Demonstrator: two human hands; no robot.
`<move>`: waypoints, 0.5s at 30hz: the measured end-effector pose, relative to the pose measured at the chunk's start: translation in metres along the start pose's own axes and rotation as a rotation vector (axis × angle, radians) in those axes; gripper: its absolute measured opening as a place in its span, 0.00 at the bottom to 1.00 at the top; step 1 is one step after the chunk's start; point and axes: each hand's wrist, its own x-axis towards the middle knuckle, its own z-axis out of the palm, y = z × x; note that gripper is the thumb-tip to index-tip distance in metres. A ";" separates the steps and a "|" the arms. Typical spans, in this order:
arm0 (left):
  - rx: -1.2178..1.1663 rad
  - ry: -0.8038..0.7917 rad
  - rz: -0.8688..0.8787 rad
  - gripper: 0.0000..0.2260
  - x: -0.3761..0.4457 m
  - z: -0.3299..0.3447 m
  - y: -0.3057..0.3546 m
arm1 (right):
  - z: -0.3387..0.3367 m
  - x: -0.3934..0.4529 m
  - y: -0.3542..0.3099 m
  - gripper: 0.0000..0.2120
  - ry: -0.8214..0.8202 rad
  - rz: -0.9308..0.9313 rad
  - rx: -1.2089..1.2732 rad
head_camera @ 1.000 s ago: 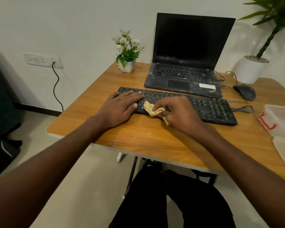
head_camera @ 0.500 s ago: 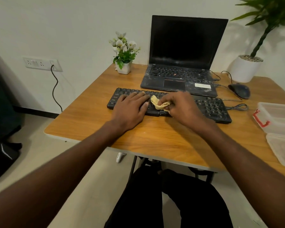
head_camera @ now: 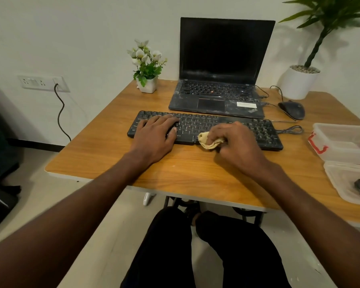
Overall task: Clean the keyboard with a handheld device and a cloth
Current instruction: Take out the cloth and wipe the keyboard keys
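**Cloth held at the keyboard's front edge**

A black keyboard (head_camera: 204, 128) lies across the middle of a wooden table (head_camera: 175, 171), its long side parallel to the table's near edge. The left hand (head_camera: 154, 136) rests flat on the keyboard's left part, fingers straight and slightly spread over the keys, thumb near the front row. The right hand (head_camera: 235, 142) has its fingers curled round a crumpled yellowish cloth (head_camera: 208, 140), gripping it against the front edge of the keyboard, a little right of its middle; part of the cloth hangs over onto the table top.

Just behind the keyboard, toward the table's far edge, stands an open laptop (head_camera: 220, 80) with a dark screen and a dusty palm rest. At the far left corner sits a small white pot of flowers (head_camera: 147, 65). To the right of the laptop lies a black mouse (head_camera: 292, 110), and behind it, at the far right corner, a large potted plant (head_camera: 301, 80) in a white pot. Along the right edge of the table are two clear plastic containers: one with a red clip (head_camera: 341, 142), and nearer, a second one (head_camera: 347, 181) holding a dark object too cut off to identify. A wall socket (head_camera: 43, 83) with a black cable plugged in is on the wall at left.
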 end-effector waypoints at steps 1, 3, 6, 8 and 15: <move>0.003 0.002 -0.001 0.23 0.000 0.000 0.000 | -0.004 0.000 0.003 0.16 0.023 0.047 0.000; 0.002 0.005 -0.003 0.24 0.000 -0.001 0.001 | -0.010 0.003 0.004 0.15 0.051 0.162 -0.050; 0.008 -0.006 -0.003 0.26 -0.002 -0.001 0.002 | -0.011 0.010 -0.003 0.16 0.130 0.188 -0.011; 0.016 -0.026 -0.006 0.30 -0.002 -0.002 0.003 | -0.007 0.011 -0.008 0.16 0.103 0.108 0.041; 0.018 -0.037 -0.019 0.34 -0.004 -0.006 0.007 | -0.015 0.014 0.008 0.16 0.060 0.328 -0.200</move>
